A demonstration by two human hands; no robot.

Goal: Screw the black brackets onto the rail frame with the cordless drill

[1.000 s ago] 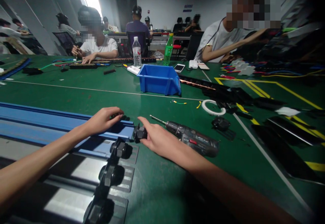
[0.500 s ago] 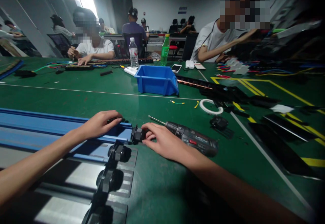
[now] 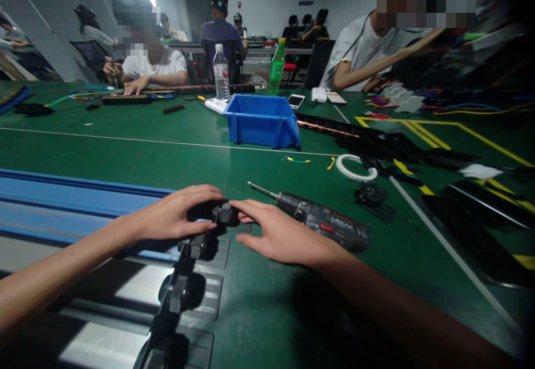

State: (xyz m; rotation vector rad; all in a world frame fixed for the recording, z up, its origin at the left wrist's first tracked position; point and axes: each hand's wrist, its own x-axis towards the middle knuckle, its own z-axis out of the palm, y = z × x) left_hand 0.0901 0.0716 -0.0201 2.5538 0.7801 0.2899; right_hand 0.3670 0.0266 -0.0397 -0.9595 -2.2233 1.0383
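Observation:
A black end cap with a cable gland (image 3: pixel 225 213) sits at the end of the farthest blue metal profile (image 3: pixel 75 199). My left hand (image 3: pixel 184 211) is closed around that end, thumb on the near side and fingers over the far side. My right hand (image 3: pixel 276 229) faces it from the right, fingers stretched and thumb apart, its fingertips at the gland. Nearer to me, more profiles end in similar black caps with glands (image 3: pixel 178 292), each with a slotted flat tab (image 3: pixel 211 296). Part of the cap is hidden by my left hand.
A cordless screwdriver (image 3: pixel 326 221) lies just beyond my right hand. Farther back are a blue bin (image 3: pixel 263 126), a white ring (image 3: pixel 355 167), a loose black gland part (image 3: pixel 371 193) and two bottles (image 3: pixel 276 68). Co-workers sit across the green table (image 3: pixel 167 160).
My left hand has slid right along the profile to its capped end. My right hand's curled fingers have straightened, and the thumb has come away from the gland. The view has tilted slightly down.

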